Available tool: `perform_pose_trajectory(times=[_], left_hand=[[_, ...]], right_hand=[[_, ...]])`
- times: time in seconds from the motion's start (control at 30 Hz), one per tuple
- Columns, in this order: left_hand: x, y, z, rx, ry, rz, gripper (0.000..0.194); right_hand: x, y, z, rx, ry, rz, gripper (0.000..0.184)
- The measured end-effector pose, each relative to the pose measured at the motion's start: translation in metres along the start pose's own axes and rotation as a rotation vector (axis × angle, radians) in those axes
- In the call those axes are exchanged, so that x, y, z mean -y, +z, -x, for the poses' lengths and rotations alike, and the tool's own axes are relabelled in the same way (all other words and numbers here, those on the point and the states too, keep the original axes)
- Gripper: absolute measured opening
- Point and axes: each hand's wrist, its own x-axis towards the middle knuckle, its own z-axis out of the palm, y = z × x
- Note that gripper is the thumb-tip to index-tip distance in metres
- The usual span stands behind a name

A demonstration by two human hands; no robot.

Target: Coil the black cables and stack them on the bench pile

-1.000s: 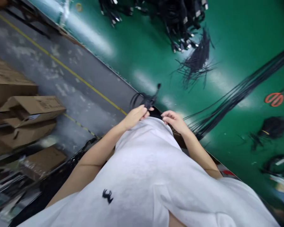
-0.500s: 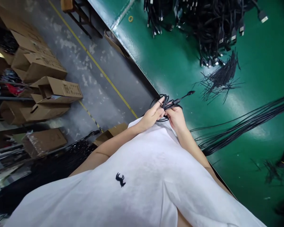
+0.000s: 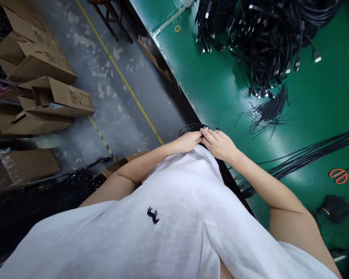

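Note:
My left hand (image 3: 187, 142) is closed around a coiled black cable (image 3: 189, 128), whose thin loops stick out behind the fingers. My right hand (image 3: 221, 145) meets it at the fingertips, fingers bent over the same coil, with its back turned up. Most of the coil is hidden beneath both hands, which are at the edge of the green table (image 3: 218, 100), close to the white shirt. A small dark cable end shows just beyond the right knuckles.
On the table lie a large heap of black cables (image 3: 267, 42), a pile of short black ties (image 3: 269, 110), a long cable bundle (image 3: 308, 153), orange-handled scissors (image 3: 339, 176) and a yellow ring (image 3: 177, 28). Cardboard boxes (image 3: 58, 97) stand at left, beyond the grey floor.
The right hand has turned over and moved across the coil, its elbow swinging outward. The cable's plug end, visible before, is now mostly covered. The view has shifted, bringing the scissors into sight.

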Motion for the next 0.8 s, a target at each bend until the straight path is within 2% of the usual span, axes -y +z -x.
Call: perform_pose_trajectory(times=[0.13, 0.23, 0.33, 0.5, 0.6, 0.7, 0.8], left_hand=[[0.006, -0.002, -0.006, 0.132, -0.143, 0.272, 0.036], [0.008, -0.007, -0.009, 0.222, -0.126, 0.460, 0.022], [0.006, -0.011, -0.010, 0.275, -0.090, 0.553, 0.012], [0.004, -0.008, -0.017, 0.216, -0.126, 0.671, 0.021], [0.006, -0.007, -0.027, 0.166, -0.129, 0.704, 0.032], [0.006, -0.010, -0.037, 0.080, -0.163, 0.722, 0.041], [0.004, -0.012, -0.046, 0.049, -0.179, 0.822, 0.040]], right_hand=[[0.000, -0.015, -0.003, 0.040, -0.166, 0.266, 0.035], [0.004, -0.027, -0.007, 0.061, -0.213, 0.372, 0.036], [0.007, -0.037, -0.013, 0.135, -0.230, 0.452, 0.035], [0.007, -0.045, -0.025, 0.223, -0.262, 0.463, 0.034], [0.004, -0.048, -0.038, 0.311, -0.172, 0.470, 0.039], [-0.003, -0.052, -0.054, 0.459, -0.093, 0.440, 0.039], [-0.016, -0.056, -0.069, 0.602, 0.038, 0.365, 0.034]])
